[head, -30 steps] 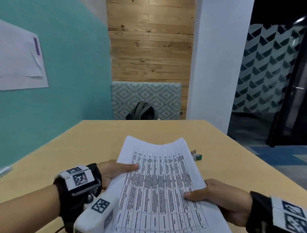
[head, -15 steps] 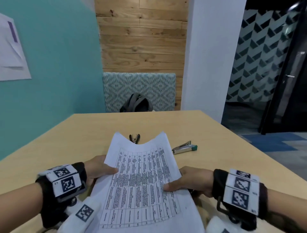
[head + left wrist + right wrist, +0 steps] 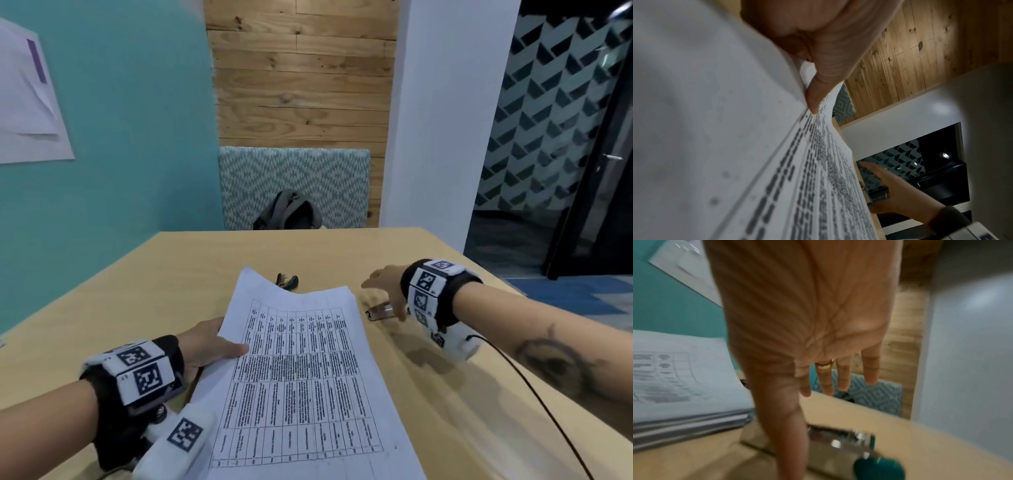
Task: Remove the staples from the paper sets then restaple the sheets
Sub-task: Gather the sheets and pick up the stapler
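Left hand (image 3: 205, 346): I am pinching the papers (image 3: 301, 383) at their left edge, above the table (image 3: 178, 270).
Right hand (image 3: 383, 287): fingers spread, grasping nothing — hovering over the stapler (image 3: 380, 312).
Advice: I should be gripping it mid-body — keeping sheets aligned.

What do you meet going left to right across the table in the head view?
Left hand → paper set → stapler → right hand. The dark staple remover lies beyond the paper's far edge, so its place in the order is unclear.
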A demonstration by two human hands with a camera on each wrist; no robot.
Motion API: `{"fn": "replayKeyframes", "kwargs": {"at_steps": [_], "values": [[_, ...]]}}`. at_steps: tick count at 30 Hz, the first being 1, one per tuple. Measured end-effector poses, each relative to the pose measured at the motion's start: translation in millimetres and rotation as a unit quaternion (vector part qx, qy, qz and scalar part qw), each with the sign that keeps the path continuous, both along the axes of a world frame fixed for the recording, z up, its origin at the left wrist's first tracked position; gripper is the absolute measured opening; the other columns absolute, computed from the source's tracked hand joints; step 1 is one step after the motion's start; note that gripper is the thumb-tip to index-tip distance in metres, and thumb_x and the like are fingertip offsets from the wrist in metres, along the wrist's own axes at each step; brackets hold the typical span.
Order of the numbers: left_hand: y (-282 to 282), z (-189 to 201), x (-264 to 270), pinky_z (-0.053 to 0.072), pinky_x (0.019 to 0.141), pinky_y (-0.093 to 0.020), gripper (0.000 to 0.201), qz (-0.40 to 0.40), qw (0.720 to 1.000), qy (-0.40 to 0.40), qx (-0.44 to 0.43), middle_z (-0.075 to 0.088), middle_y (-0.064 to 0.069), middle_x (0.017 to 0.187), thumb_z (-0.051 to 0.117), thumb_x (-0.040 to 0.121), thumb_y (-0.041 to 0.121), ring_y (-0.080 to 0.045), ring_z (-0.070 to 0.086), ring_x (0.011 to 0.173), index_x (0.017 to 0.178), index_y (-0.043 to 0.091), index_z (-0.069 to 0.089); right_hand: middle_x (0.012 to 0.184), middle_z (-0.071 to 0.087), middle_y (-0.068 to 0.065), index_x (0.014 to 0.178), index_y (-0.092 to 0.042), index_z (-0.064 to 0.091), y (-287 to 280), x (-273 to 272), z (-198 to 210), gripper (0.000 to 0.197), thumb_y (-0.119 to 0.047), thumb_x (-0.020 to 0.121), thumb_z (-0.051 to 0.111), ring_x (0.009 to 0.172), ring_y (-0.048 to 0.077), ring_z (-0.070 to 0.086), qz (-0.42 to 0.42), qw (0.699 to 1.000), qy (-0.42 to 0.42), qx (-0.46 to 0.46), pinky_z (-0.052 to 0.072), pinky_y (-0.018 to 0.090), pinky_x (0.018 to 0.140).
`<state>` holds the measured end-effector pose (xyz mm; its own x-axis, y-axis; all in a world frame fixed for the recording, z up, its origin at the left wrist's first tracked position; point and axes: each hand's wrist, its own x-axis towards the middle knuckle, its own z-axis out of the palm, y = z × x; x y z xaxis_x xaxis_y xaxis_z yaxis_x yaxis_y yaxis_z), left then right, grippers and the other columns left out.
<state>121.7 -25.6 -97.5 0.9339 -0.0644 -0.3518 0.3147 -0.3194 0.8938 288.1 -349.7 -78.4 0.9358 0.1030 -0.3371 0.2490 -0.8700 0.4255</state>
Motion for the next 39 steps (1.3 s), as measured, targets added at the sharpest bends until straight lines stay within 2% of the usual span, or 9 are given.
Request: {"fn": "replayKeyframes", "kwargs": {"at_steps": [2, 5, 6, 9, 16, 24, 29, 36, 39], "values": [[0.7, -0.1, 0.3, 0.042, 0.093, -0.06, 0.035, 0.0, 1.0, -0.001, 0.0, 0.06, -0.023, 0.118, 0.063, 0.082, -0.002, -0.043, 0.057, 0.108, 0.114, 0.01, 0.055, 0.131, 0.054, -0.007, 0.12, -0.069, 0.016, -1.1, 43.1, -26.6, 0.097, -0.059, 0.046, 0.078, 0.096, 0.026, 0.061, -0.025, 1.0, -0.011, -0.009, 0.053, 0.048, 0.077], [1.5, 0.1, -0.5, 0.042, 0.095, -0.059, 0.038, -0.001, 1.0, 0.002, 0.005, 0.061, -0.02, 0.118, 0.064, 0.082, 0.001, -0.041, 0.058, 0.108, 0.118, 0.01, 0.054, 0.107, 0.06, 0.018, 0.11, -0.017, 0.057, 31.6, -2.9, -5.2, 0.03, -0.028, 0.083, 0.065, 0.095, 0.036, 0.057, -0.007, 0.999, 0.033, 0.003, 0.047, 0.045, 0.092], [2.4, -0.6, 0.3, 0.043, 0.095, -0.057, 0.044, -0.005, 1.0, -0.003, 0.017, 0.061, -0.018, 0.119, 0.068, 0.081, 0.005, -0.039, 0.058, 0.108, 0.122, 0.009, 0.052, 0.084, 0.057, 0.015, 0.087, -0.016, 0.059, 42.7, -24.8, 8.7, 0.013, -0.027, 0.083, 0.065, 0.079, 0.032, 0.054, 0.022, 1.0, 0.016, 0.004, 0.048, 0.035, 0.073], [3.5, -0.8, 1.8, 0.043, 0.097, -0.055, 0.054, -0.016, 0.999, -0.006, 0.037, 0.061, -0.016, 0.121, 0.071, 0.079, 0.011, -0.037, 0.058, 0.11, 0.128, 0.01, 0.049, 0.063, 0.055, 0.0, 0.063, -0.021, 0.049, 24.5, 20.4, -21.8, 0.037, -0.054, 0.068, 0.066, 0.055, 0.023, 0.048, 0.042, 0.998, -0.031, -0.03, 0.051, 0.035, 0.061], [0.9, 1.0, -0.3, 0.044, 0.096, -0.055, 0.049, -0.003, 0.999, -0.013, 0.044, 0.06, -0.019, 0.122, 0.065, 0.083, 0.004, -0.038, 0.057, 0.11, 0.129, 0.007, 0.048, 0.095, 0.057, 0.006, 0.114, -0.01, 0.051, 24.6, -73.4, 28.8, 0.033, -0.037, 0.095, 0.044, 0.068, 0.02, 0.046, -0.053, 0.984, -0.06, 0.159, 0.041, 0.028, 0.065], [-17.4, 0.7, 0.5, 0.044, 0.094, -0.054, 0.039, 0.008, 0.999, -0.034, -0.003, 0.058, -0.022, 0.123, 0.057, 0.086, -0.005, -0.04, 0.056, 0.109, 0.125, 0.001, 0.052, 0.054, 0.045, 0.005, 0.061, -0.009, 0.047, 14.1, -146.7, 25.2, 0.036, -0.024, 0.093, 0.056, 0.045, 0.018, 0.045, -0.239, 0.776, 0.127, 0.57, 0.038, 0.024, 0.047], [-47.7, -1.1, 4.4, 0.046, 0.092, -0.044, 0.037, 0.007, 0.999, -0.049, 0.001, 0.059, -0.018, 0.121, 0.059, 0.086, -0.001, -0.034, 0.057, 0.106, 0.123, 0.0, 0.054, 0.066, 0.042, 0.008, 0.071, -0.008, 0.043, 5.3, -155.9, 2.7, 0.027, -0.016, 0.084, 0.065, 0.061, 0.021, 0.041, -0.213, 0.844, 0.072, 0.487, 0.035, 0.029, 0.058], [-62.5, -11.5, 37.0, 0.051, 0.089, -0.045, 0.09, -0.036, 0.987, -0.086, 0.128, 0.065, -0.011, 0.11, 0.075, 0.04, 0.049, -0.029, 0.062, 0.097, 0.118, 0.009, 0.055, 0.09, 0.051, 0.014, 0.088, -0.005, 0.049, -15.6, -152.6, 5.2, 0.021, -0.01, 0.082, 0.068, 0.082, 0.024, 0.047, -0.249, 0.818, 0.052, 0.516, 0.037, 0.033, 0.071], [-77.1, 9.2, 20.8, 0.049, 0.083, -0.04, 0.072, -0.045, 0.982, -0.072, 0.166, 0.058, -0.024, 0.095, 0.071, 0.074, 0.037, -0.035, 0.058, 0.09, 0.124, -0.007, 0.043, 0.092, 0.052, 0.015, 0.091, -0.005, 0.049, -16.2, -149.5, 1.7, 0.021, -0.008, 0.083, 0.068, 0.084, 0.024, 0.047, -0.246, 0.814, 0.054, 0.523, 0.037, 0.033, 0.073]]}}
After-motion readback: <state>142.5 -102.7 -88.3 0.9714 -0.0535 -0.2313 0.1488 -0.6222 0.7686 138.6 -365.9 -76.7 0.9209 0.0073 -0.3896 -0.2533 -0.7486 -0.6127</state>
